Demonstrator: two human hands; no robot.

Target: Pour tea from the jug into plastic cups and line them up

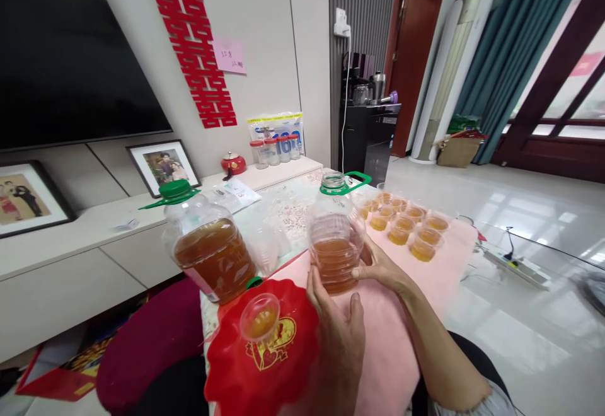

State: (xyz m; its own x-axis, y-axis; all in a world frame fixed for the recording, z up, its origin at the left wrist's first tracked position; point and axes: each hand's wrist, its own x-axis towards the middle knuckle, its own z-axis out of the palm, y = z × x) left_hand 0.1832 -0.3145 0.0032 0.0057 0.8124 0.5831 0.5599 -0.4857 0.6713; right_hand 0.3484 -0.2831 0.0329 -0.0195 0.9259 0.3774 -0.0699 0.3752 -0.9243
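A clear plastic jug [334,258] with brown liquid in its lower half stands uncapped, a green carry handle [362,182] round its neck. My right hand [382,269] grips its right side, thumb across the front. On the jug's lower left side my left hand [336,324] presses its fingers, the thumb apart in front. To the left is a fuller jug [215,255] with a green cap [177,190]. A small plastic cup [260,318] of amber liquid rests on a red scalloped tray [236,375]. A loose green cap [254,282] lies by the tray's far edge.
Several filled cups [399,230] stand on the pink cloth [454,249] at the right. Clear plastic [269,246] lies between the jugs. Red-lidded jars [276,152] and framed photos [163,167] line the white cabinet. A power strip [515,268] lies right of the table.
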